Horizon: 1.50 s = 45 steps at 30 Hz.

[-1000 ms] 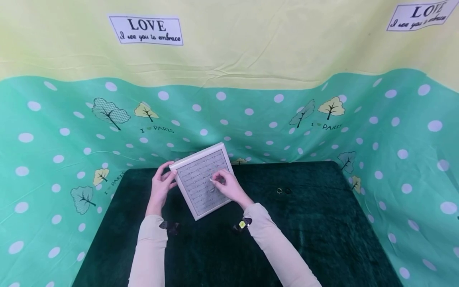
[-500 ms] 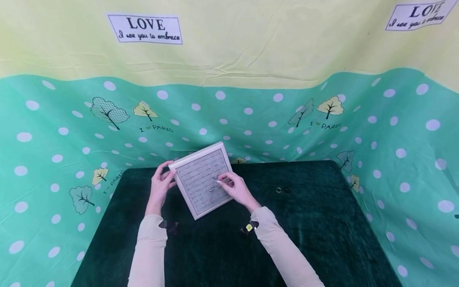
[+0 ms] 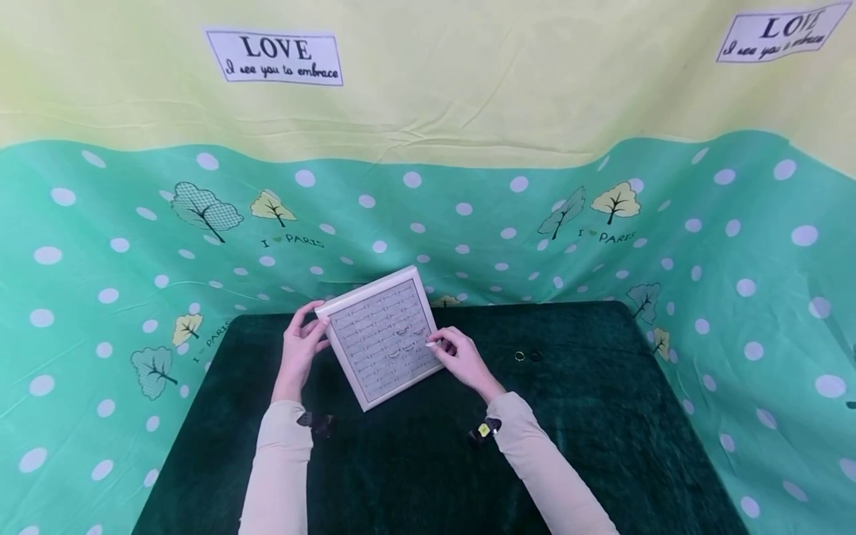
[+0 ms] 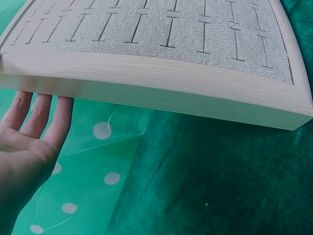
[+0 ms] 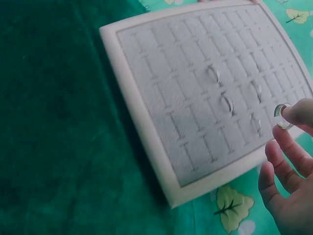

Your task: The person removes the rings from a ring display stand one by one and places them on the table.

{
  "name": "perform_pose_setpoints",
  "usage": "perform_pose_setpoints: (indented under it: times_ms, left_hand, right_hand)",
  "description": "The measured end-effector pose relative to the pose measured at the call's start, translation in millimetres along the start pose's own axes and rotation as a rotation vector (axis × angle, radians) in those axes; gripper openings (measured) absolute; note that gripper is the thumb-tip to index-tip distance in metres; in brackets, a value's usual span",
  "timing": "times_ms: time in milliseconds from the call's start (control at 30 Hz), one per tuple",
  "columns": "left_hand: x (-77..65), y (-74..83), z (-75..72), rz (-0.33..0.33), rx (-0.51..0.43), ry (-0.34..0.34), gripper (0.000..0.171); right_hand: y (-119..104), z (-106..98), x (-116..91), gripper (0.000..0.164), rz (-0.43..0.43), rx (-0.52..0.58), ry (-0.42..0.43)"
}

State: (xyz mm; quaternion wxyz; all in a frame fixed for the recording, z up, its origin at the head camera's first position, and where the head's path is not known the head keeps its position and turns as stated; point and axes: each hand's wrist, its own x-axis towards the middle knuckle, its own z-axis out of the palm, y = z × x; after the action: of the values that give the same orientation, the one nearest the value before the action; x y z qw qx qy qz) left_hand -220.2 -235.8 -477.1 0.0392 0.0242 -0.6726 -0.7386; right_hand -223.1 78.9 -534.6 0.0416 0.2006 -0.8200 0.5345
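Note:
A ring display tray [image 3: 371,327] with a pale frame and grey slotted padding is tilted and turned on the dark green cloth. My left hand [image 3: 301,345] grips its left corner; in the left wrist view, several fingers [image 4: 59,120] lie under the tray's edge. Several silvery rings [image 5: 228,104] stand in the slots toward the tray's right half. Over the tray's right edge, my right hand [image 3: 461,360] pinches a silver ring [image 5: 282,116] between thumb and forefinger. Its other fingers are loosely bent beside the frame in the right wrist view.
On the cloth [image 3: 588,446] to the right lie a light-coloured ring [image 3: 519,356] and a dark ring [image 3: 536,357], side by side. A green polka-dot curtain [image 3: 468,245] hangs close behind the tray and along both sides.
My right hand has moved right and slightly nearer, from the tray's middle to its right edge, with the ring pinched. More rings in the slots are uncovered. The left hand has stayed put.

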Motion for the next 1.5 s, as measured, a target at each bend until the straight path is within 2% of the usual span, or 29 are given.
perform_pose_setpoints:
  times_ms: [467, 733, 933, 1367, 1500]
  left_hand:
    - [1.3, -3.5, -1.6, 0.010, 0.004, -0.002, 0.050]
    - [12.1, -18.1, -7.1, -0.001, 0.013, 0.018, 0.048]
    - [13.2, -23.2, -8.4, 0.018, 0.024, 0.026, 0.049]
    - [11.0, -22.7, -9.9, 0.011, 0.019, 0.032, 0.045]
    - [8.4, -17.2, -6.6, 0.000, 0.001, 0.017, 0.046]
  right_hand:
    - [25, -15, -19, 0.008, 0.050, -0.028, 0.038]
    - [36, -26, -28, 0.009, 0.097, -0.025, 0.062]
    - [47, -35, -38, 0.010, 0.129, -0.058, 0.078]
    - [69, -65, -60, 0.008, 0.136, -0.053, 0.099]
    - [66, -80, -70, 0.009, 0.129, -0.052, 0.121]
